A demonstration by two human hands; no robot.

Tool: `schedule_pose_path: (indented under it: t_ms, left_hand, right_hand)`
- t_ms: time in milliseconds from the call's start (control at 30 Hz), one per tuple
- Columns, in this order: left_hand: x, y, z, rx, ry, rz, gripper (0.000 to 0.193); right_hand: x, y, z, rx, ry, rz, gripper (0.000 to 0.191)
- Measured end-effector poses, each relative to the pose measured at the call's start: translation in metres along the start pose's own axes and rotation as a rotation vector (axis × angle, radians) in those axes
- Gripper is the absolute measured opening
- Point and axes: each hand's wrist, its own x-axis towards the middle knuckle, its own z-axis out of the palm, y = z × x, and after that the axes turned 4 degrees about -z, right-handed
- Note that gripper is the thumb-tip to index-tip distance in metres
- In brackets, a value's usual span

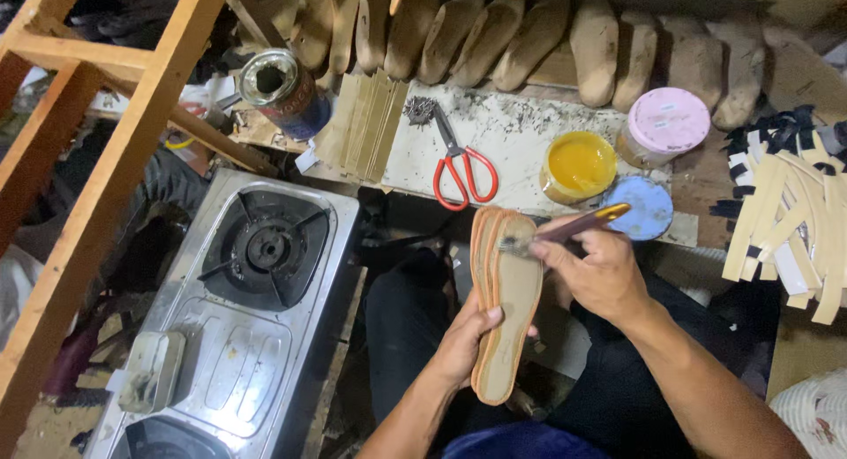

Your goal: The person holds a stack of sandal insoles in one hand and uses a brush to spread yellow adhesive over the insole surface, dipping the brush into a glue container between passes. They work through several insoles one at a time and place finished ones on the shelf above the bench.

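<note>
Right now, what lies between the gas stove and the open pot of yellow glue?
In the head view, red-handled scissors lie on the white board between the gas stove and the yellow glue pot.

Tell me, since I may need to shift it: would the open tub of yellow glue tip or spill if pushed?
The squat, wide open tub of yellow glue probably slides rather than tips. It looks nearly full, so a jolt might slop glue. Its lid seems off, so carrying it level appears wise.

Tan insoles (505,302), red-handled scissors (462,171), yellow glue (580,161), a pink lid (668,119) and a blue lid (645,206) are seen.
</note>
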Motion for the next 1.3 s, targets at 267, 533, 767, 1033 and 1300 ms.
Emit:
schedule_pose_path:
  t_ms: [267, 533, 767, 1033, 1300]
  left_hand:
    - [0.023, -0.028, -0.035, -0.355, 0.107, 0.057, 0.065]
    - [0.033, -0.005, -0.040, -0.227, 0.218, 0.210, 0.060]
    - [0.021, 0.016, -0.052, -0.293, 0.211, 0.187, 0.060]
    - [0.011, 0.008, -0.048, -0.156, 0.123, 0.140, 0.060]
    - [-0.001, 0.012, -0.035, -0.132, 0.171, 0.028, 0.062]
  right_hand:
    - [-0.046, 0.014, 0.029, 0.135, -0.288, 0.083, 0.020]
    - [-0.071, -0.001, 0.039, 0.021, -0.336, -0.438, 0.016]
    - [-0.036, 0.005, -0.007, -0.305, -0.371, -0.781, 0.018]
    - [0.054, 0.049, -0.054, -0.278, 0.205, -0.081, 0.025]
    - [0.083, 0.058, -0.053, -0.543, 0.167, -0.284, 0.022]
